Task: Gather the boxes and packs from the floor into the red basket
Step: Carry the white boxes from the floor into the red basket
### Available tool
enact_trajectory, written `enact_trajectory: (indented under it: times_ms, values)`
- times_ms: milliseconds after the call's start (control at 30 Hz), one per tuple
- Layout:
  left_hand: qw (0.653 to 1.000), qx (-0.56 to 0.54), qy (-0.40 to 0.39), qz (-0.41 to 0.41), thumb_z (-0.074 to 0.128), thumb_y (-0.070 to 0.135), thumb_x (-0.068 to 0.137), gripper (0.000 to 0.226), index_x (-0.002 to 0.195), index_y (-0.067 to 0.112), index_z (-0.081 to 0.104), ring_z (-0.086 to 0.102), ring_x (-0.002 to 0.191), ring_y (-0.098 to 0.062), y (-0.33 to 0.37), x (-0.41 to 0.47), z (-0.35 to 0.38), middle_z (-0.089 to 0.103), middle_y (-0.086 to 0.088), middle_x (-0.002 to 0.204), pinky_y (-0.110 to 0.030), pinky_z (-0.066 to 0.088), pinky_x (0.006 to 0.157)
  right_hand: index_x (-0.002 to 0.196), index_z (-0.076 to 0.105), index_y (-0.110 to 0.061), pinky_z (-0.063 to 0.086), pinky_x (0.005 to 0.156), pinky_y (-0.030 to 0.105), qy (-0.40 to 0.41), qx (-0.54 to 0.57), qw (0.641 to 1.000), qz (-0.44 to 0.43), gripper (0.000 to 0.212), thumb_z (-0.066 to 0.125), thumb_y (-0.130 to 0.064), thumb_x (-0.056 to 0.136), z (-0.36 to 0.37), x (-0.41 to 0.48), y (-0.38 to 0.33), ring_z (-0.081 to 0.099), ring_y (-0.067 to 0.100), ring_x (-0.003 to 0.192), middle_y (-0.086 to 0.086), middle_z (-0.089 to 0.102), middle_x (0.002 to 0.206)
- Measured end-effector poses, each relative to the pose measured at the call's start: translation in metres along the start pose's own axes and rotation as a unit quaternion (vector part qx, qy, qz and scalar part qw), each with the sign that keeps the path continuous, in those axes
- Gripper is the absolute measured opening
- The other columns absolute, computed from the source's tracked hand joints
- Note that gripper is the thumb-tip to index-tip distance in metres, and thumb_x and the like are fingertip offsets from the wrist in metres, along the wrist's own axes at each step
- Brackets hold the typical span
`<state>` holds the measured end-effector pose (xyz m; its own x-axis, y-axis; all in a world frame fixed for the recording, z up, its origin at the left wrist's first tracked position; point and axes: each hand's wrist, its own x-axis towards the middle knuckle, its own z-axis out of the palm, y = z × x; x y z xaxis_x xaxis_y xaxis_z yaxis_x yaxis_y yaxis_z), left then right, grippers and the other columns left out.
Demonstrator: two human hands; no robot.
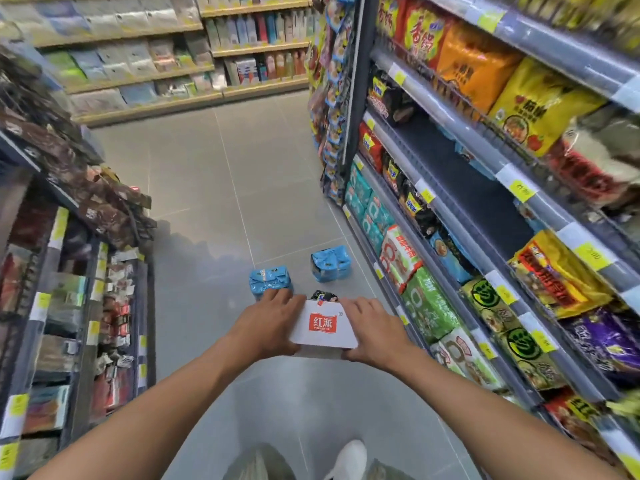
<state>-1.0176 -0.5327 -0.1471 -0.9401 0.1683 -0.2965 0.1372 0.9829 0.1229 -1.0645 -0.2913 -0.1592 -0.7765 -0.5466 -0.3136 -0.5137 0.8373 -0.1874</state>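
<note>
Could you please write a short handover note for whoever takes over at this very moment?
Left hand and right hand each grip one side of the white box, which looks lifted off the floor.
On the floor beyond it: near blue pack, far blue pack, and a dark pack half hidden behind the box.
Red basket: not in view, so what is already in it is unknown.
Left: box into the basket, then the packs.
</note>
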Motion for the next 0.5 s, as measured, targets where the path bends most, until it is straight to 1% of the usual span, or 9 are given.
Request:
enact_trajectory:
  times_ms: [133, 233, 367, 433, 500]
  values:
    - [0.999, 0.003, 0.001, 0.039, 0.073, 0.065, 0.075, 0.096, 0.151, 0.03, 0.027, 0.043, 0.127, -0.023, 0.03, 0.029, -0.012, 0.046, 0.001, 0.142, -0.041, 0.052, 0.095, 0.156, 0.024, -0.032, 0.054, 0.09, 0.044, 0.012, 0.021, 0.999, 0.035, 0.105, 0.082, -0.058, 0.072, -0.01, -0.016, 0.034, 0.041, 0.024, 0.135, -0.002, 0.044, 0.148]
    - [0.996, 0.014, -0.008, 0.083, 0.072, 0.066, 0.076, 0.097, 0.153, 0.031, 0.026, 0.042, 0.13, -0.023, 0.053, 0.056, -0.022, 0.046, 0.002, 0.144, -0.043, 0.052, 0.101, 0.155, 0.025, -0.031, 0.055, 0.09, 0.045, 0.022, 0.035, 0.996, 0.078, 0.103, 0.081, -0.059, 0.073, -0.012, -0.031, 0.057, 0.04, 0.024, 0.135, -0.002, 0.044, 0.146]
    - [0.987, 0.036, -0.021, 0.154, 0.069, 0.069, 0.075, 0.098, 0.153, 0.03, 0.024, 0.041, 0.128, -0.023, 0.086, 0.095, -0.031, 0.045, 0.002, 0.142, -0.045, 0.052, 0.099, 0.156, 0.025, -0.031, 0.056, 0.091, 0.047, 0.035, 0.054, 0.987, 0.149, 0.105, 0.081, -0.059, 0.071, -0.012, -0.055, 0.087, 0.041, 0.024, 0.135, -0.003, 0.043, 0.145]
    - [0.979, 0.051, -0.031, 0.197, 0.068, 0.068, 0.075, 0.097, 0.153, 0.029, 0.026, 0.041, 0.126, -0.023, 0.101, 0.115, -0.034, 0.046, 0.002, 0.139, -0.045, 0.052, 0.098, 0.158, 0.023, -0.03, 0.055, 0.093, 0.047, 0.044, 0.066, 0.978, 0.191, 0.108, 0.081, -0.059, 0.071, -0.012, -0.067, 0.097, 0.039, 0.024, 0.137, -0.002, 0.042, 0.148]
    - [0.966, 0.067, -0.03, 0.248, 0.068, 0.068, 0.074, 0.096, 0.152, 0.027, 0.029, 0.043, 0.125, -0.023, 0.116, 0.136, -0.041, 0.047, 0.001, 0.136, -0.044, 0.049, 0.1, 0.16, 0.02, -0.029, 0.053, 0.096, 0.048, 0.053, 0.083, 0.968, 0.231, 0.11, 0.08, -0.06, 0.072, -0.014, -0.077, 0.105, 0.036, 0.024, 0.139, -0.002, 0.038, 0.154]
